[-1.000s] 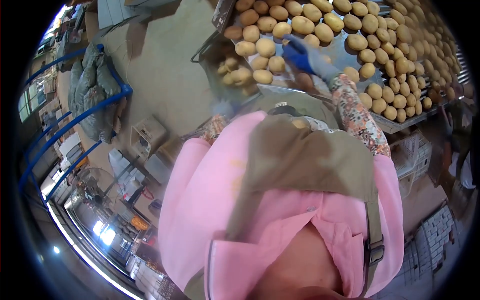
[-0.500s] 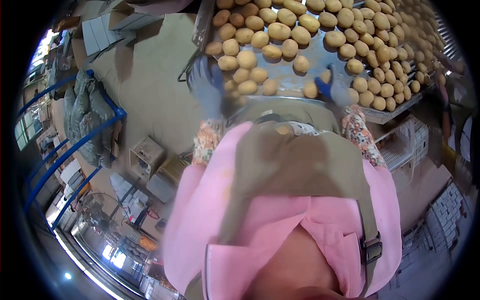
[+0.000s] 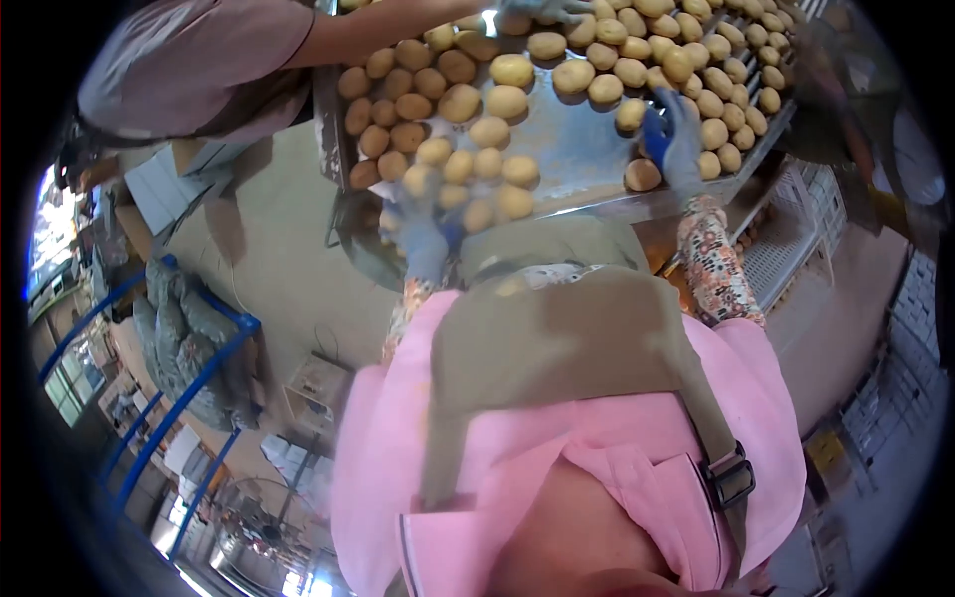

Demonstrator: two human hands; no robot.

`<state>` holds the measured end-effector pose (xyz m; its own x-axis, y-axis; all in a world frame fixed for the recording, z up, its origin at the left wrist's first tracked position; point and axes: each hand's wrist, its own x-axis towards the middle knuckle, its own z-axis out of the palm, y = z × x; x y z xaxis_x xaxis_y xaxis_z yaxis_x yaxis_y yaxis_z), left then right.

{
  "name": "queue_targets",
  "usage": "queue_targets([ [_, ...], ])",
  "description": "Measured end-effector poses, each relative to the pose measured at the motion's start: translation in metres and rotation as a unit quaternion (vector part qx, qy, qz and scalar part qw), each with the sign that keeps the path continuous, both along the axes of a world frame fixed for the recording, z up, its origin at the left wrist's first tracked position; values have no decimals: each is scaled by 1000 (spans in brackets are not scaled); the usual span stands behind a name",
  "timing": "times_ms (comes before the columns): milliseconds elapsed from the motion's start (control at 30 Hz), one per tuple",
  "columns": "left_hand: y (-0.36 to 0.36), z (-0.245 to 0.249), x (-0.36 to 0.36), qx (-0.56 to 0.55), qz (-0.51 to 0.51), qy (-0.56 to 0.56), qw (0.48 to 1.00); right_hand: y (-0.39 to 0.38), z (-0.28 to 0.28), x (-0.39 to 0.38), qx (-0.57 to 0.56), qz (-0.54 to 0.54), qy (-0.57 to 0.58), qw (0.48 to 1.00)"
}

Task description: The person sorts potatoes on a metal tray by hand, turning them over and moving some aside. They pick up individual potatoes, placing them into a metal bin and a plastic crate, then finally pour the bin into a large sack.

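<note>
The gloved right hand (image 3: pixel 672 139) rests open, fingers spread, among the potatoes (image 3: pixel 507 99) covering the metal counter (image 3: pixel 577 149) ahead of both hands, while the gloved left hand (image 3: pixel 423 227), blurred at the counter's near edge, shows no determinable grip.

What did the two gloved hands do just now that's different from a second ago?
The right hand pulled back from the middle of the potatoes toward the table's near side. The left hand rose to the near edge, too blurred to show any grip. A co-worker's arm came into view, reaching over the table. Potatoes cover the table as before.
</note>
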<state>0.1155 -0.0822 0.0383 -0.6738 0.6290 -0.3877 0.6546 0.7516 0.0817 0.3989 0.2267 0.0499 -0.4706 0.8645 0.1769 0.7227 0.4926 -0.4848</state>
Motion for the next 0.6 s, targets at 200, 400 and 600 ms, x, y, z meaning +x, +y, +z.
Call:
queue_targets([
  [200,-51,-25,7,103,110,21,988,-65,-8,28,-76,-8,-238,968],
  [400,8,9,-47,225,24,144,963,-132,5,-93,-340,363,-62,865],
  [600,117,-38,-130,238,131,-132,953,-68,67,-175,-575,218,97,783],
])
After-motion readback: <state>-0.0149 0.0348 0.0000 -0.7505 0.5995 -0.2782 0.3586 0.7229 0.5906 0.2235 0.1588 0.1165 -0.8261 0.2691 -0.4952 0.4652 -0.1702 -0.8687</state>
